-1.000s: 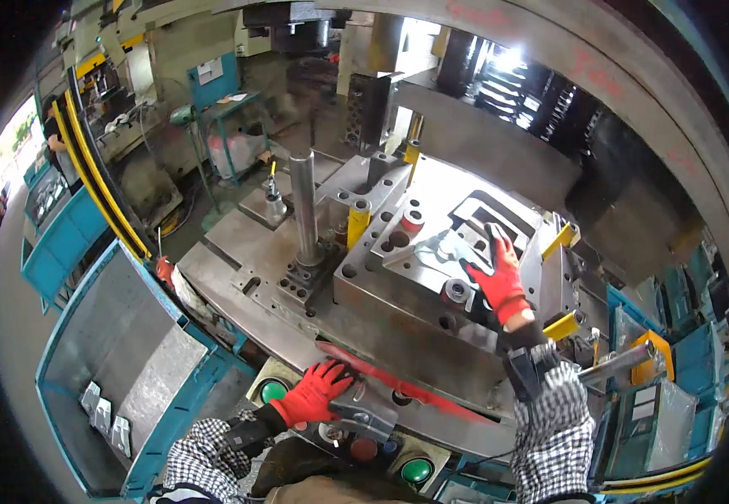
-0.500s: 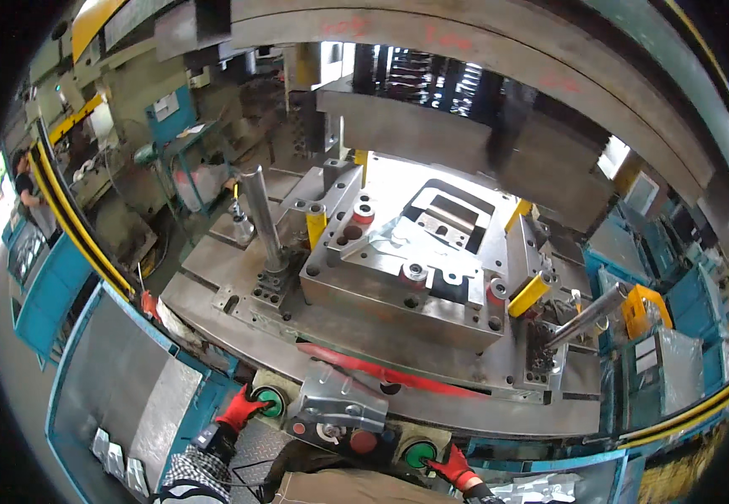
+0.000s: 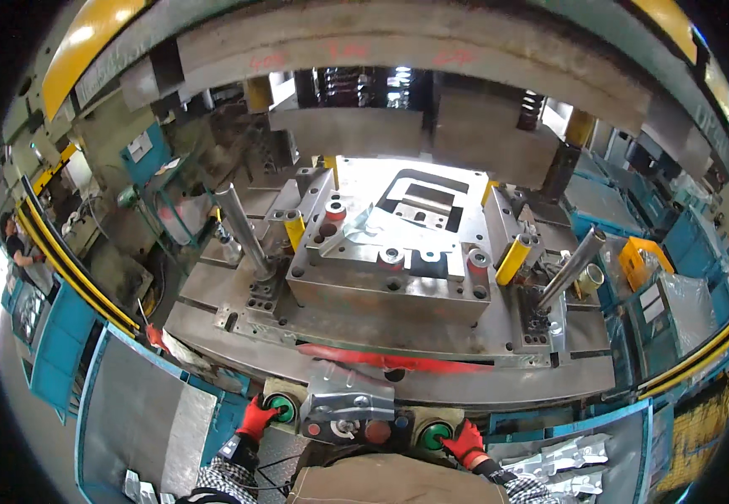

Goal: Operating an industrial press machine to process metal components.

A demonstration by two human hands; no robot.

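My left hand (image 3: 256, 418), in a red glove, reaches a round green push button (image 3: 281, 409) on the left of a control box, its digits apart and touching the button. At the box's other end, my right hand (image 3: 465, 443), also red-gloved, has its digits spread against a second green button (image 3: 436, 436). Neither hand holds anything. Between them a bent silver sheet-metal part (image 3: 349, 393) lies on the box, above a red button (image 3: 377, 432). Beyond, a shiny metal sheet piece (image 3: 370, 228) rests on the lower die (image 3: 356, 296).
The upper die (image 3: 356, 134) hangs above the lower one. Steel guide posts (image 3: 243, 231) and yellow blocks (image 3: 513, 259) rise around it. Blue-rimmed bins with formed metal parts (image 3: 559, 458) flank me on both sides. A person (image 3: 22, 252) stands at the far left.
My view has turned and levelled, so the scene sits differently in the picture. The right hand now reaches further onto its green button; the left stays on its own.
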